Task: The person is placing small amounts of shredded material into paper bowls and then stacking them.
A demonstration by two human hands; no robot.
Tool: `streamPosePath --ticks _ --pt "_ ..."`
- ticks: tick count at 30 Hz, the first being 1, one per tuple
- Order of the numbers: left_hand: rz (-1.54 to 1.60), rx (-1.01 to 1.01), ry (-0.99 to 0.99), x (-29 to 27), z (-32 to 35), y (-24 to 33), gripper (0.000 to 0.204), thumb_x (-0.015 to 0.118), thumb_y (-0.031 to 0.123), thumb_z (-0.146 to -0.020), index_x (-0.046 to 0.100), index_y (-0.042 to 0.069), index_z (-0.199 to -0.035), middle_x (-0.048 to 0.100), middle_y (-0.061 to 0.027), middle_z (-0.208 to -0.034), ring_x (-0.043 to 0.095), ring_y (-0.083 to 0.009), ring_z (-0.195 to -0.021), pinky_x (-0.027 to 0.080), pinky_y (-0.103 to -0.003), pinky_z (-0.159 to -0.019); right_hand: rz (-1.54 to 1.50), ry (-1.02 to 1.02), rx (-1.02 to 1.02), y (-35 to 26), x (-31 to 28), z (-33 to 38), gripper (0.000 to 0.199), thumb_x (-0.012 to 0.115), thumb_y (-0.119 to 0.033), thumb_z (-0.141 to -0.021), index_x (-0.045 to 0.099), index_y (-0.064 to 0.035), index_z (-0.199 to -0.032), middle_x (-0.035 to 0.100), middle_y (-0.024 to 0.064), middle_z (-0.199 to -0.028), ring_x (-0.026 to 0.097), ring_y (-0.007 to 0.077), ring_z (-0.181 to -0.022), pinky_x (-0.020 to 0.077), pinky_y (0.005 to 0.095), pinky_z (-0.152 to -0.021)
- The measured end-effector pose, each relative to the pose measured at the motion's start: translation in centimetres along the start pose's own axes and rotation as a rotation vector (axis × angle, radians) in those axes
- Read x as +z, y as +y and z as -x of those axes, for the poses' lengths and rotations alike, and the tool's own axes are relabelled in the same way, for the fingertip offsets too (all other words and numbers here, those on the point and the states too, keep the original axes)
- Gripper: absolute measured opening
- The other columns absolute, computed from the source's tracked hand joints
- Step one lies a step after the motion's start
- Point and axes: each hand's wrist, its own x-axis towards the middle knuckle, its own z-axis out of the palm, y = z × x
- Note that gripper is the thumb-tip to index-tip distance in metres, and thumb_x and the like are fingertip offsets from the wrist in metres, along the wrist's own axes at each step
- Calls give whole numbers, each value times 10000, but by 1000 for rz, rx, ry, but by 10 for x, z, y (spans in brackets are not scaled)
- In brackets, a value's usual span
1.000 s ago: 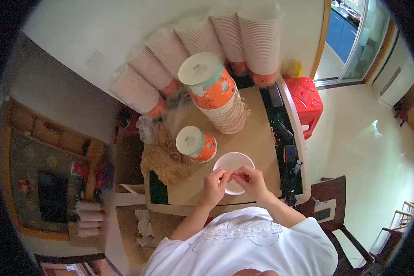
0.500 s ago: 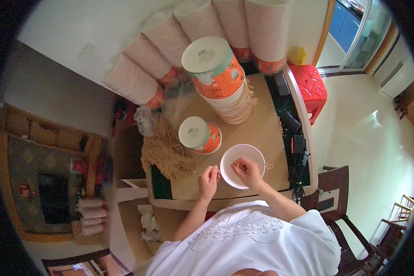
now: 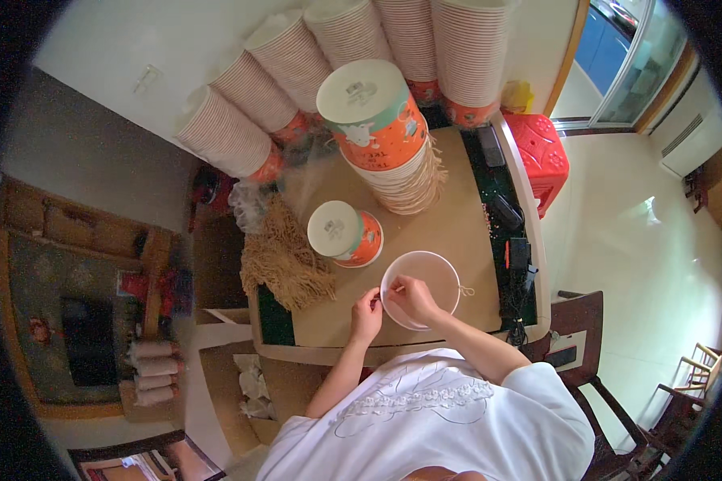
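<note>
Right hand [image 3: 413,297]: reaching over the near-left rim of the white paper bowl [image 3: 422,289], fingers curling together on the rim as if pinching it; the exact grip is too small to tell.
Left hand [image 3: 367,309]: hovering just left of the bowl, fingertips pressing together in a pinch, apparently on a thin string; what it is holding cannot be made out for certain.
Bowl: sitting open side up on the desk [image 3: 457,232], directly ahead of both hands, at the near edge.
Key relation: the bowl is lying forward and slightly right of the left hand, and the right hand is already touching it, so the right hand is the nearer one; the round bowl is offering no long axis.
String handle [image 3: 464,290]: a short loop is sticking out at the bowl's right rim.
Capped orange bowl [image 3: 345,233]: lying on its side just beyond the white bowl, to its left.
Fibre bundle [image 3: 285,260]: a tan heap of cord is resting on the desk's left side, near the left hand.
Orange bowl stack [image 3: 381,132]: leaning at mid-desk, well beyond the hands.
Tall bowl columns [image 3: 297,88]: fanning along the far wall.
Red stool [image 3: 541,152]: standing right of the desk.
</note>
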Motion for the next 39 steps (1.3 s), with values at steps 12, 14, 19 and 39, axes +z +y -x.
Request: streamPosePath --ticks 12,14,19,39 --pt "40 30 18 5 2 -4 254 527 -19 -750 572 -9 -999 626 -161 -848 622 -236 -747 488 -318 -654 28 -11 19 -12 -7 3 150 631 -131 -729 595 4 -785 625 157 -741 628 248 -692 483 336 -618" --pt "32 17 10 4 4 6 242 531 -11 -753 576 -5 -991 626 -161 -832 622 -234 -737 486 -320 -646 24 -16 28 -13 -8 3 155 630 -140 -728 597 0 -785 625 159 -744 627 255 -691 482 339 -620" --pt "-34 60 3 2 5 16 189 516 -11 -784 590 -1 -957 629 -103 -779 597 -140 -675 469 -267 -607 133 -20 38 -17 -10 2 147 621 -137 -717 610 -4 -781 619 162 -731 625 261 -681 483 340 -617" --pt "606 -296 -183 18 -28 8 86 503 91 -814 532 13 -833 605 -93 -739 617 -180 -643 502 -330 -536 420 -332 -202 -65 -41 18 217 597 -101 -738 526 -56 -938 589 114 -731 586 214 -659 460 334 -574"
